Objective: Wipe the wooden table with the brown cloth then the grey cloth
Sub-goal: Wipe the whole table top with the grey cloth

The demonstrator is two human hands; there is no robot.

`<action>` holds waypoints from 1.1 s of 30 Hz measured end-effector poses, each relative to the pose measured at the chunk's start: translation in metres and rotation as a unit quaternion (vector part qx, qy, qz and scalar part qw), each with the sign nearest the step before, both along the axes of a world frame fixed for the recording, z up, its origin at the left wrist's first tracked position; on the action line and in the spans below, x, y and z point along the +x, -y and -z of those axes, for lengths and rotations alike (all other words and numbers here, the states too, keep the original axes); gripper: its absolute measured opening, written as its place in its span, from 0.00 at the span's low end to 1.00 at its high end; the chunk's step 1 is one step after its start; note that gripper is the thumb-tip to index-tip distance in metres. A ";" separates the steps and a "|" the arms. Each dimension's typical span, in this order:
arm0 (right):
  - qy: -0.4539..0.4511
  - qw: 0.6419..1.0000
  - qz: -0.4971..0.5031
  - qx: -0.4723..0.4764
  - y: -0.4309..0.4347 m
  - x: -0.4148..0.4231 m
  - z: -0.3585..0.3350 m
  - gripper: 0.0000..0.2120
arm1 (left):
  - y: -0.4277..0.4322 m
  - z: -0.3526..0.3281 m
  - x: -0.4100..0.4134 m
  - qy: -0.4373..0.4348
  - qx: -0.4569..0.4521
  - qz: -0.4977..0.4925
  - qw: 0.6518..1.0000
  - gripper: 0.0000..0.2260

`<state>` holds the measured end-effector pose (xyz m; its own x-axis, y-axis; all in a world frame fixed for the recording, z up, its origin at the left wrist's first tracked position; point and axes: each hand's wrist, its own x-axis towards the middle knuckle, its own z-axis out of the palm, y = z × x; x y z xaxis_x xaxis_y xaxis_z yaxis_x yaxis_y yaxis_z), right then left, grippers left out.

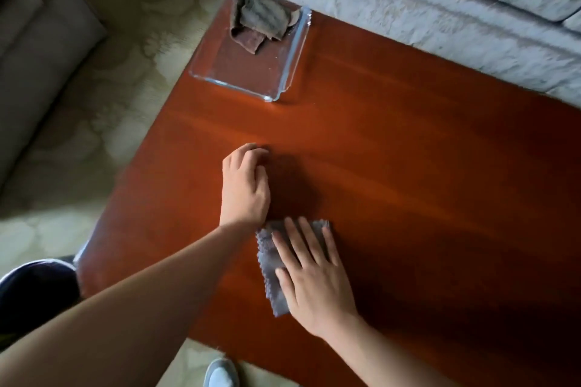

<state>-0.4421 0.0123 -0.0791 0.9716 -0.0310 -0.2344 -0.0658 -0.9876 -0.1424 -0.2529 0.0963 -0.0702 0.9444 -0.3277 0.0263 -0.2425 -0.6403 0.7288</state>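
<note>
Grey cloth (272,264) lies flat on the wooden table (408,166), near its front edge, pinned under the right hand (314,280). The fingers are straight and spread and the palm presses down, with no pinch or curl around the fabric. Its zigzag-cut edge shows to the left of the fingers.

Left hand (245,188) is just beyond the cloth, with loosely curled fingers grasping nothing. Motion blur hides whether the fingertips touch the wood.

Progress (judgement): the brown cloth (250,39) sits crumpled in a glass dish (239,89) at the table's far left corner, well apart from both hands. It shows a paler striped side, or a second piece lies over it; I cannot tell which. That placement suggests the brown pass is done and the grey pass is under way. How much of the top the grey cloth has covered cannot be read. The far and right stretches probably remain.

Surface: reddish, glossy veneer with the grain running across, and no visible spills or crumbs.

Room: a pale sofa (440,9) stands along the far edge, a patterned cream carpet (110,104) covers the floor, and another seat (31,41) is at the left. A light shoe (220,374) is below the table edge.
</note>
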 end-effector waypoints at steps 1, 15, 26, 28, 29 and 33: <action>-0.002 1.000 0.004 -0.001 -0.014 -0.013 0.000 0.30 | -0.012 -0.002 -0.007 0.005 0.011 0.012 1.000 0.14; -0.028 1.000 0.005 0.011 -0.120 -0.030 -0.004 0.33 | -0.152 0.017 -0.042 0.037 0.144 0.037 0.988 0.21; 0.022 0.994 -0.104 -0.004 -0.128 -0.042 0.016 0.32 | -0.144 0.012 -0.050 0.005 0.157 0.038 0.987 0.24; 0.020 0.995 -0.096 -0.017 -0.102 -0.074 0.015 0.32 | -0.131 0.010 -0.063 0.013 0.164 0.044 0.985 0.24; 0.017 0.995 -0.091 -0.026 -0.085 -0.094 0.014 0.33 | -0.121 0.009 -0.072 0.023 0.163 0.060 0.985 0.24; -0.020 0.993 -0.084 -0.083 -0.004 -0.185 0.007 0.33 | -0.077 0.007 -0.103 0.065 0.155 0.121 0.978 0.21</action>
<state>-0.6266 0.0165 -0.0862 0.9566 0.0886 -0.2777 0.0987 -0.9949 0.0227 -0.3555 0.1729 -0.0777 0.8339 -0.5520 0.0056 -0.4917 -0.7381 0.4620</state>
